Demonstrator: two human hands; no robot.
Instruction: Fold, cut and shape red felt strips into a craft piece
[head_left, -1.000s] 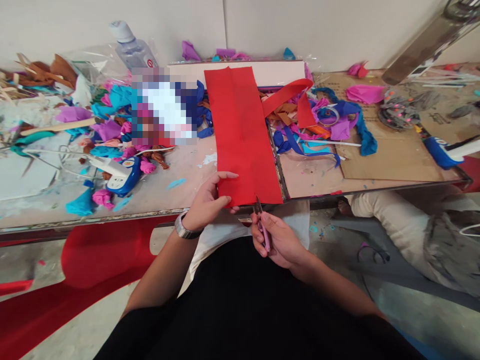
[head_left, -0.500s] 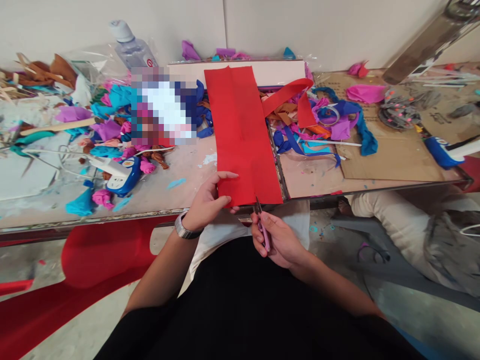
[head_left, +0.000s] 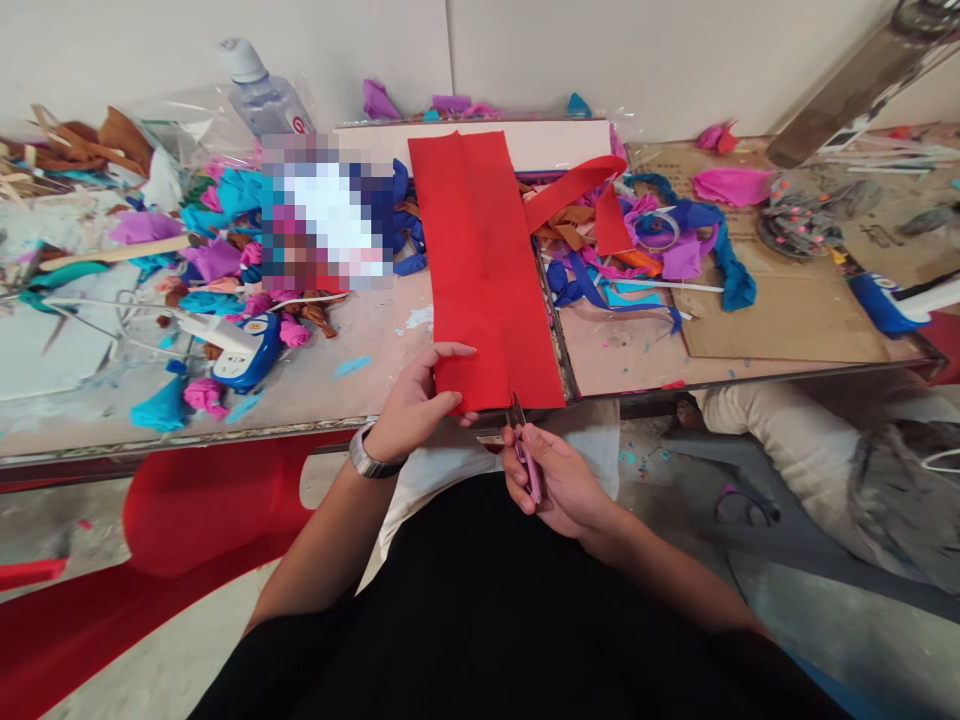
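A long red sheet of crepe paper (head_left: 487, 250) lies over the table toward me, its near end at the table's front edge. My left hand (head_left: 424, 400) grips the sheet's near left corner, thumb on top and some fingers underneath. In my right hand (head_left: 551, 475) is a pair of scissors (head_left: 531, 470) with pink handles, the fingers wrapped round them. The scissor blades point away from me and meet the sheet's near edge, right of its middle. A red strip of the paper (head_left: 574, 190) curls out to the right of the sheet.
Crumpled coloured paper scraps (head_left: 225, 255) crowd the left side, near a clear bottle (head_left: 266, 95) and a blue-and-white power strip (head_left: 251, 355). To the right are more scraps, a tape roll (head_left: 656, 230) and flat cardboard (head_left: 757, 310). Another person's leg (head_left: 780, 430) shows beneath the table.
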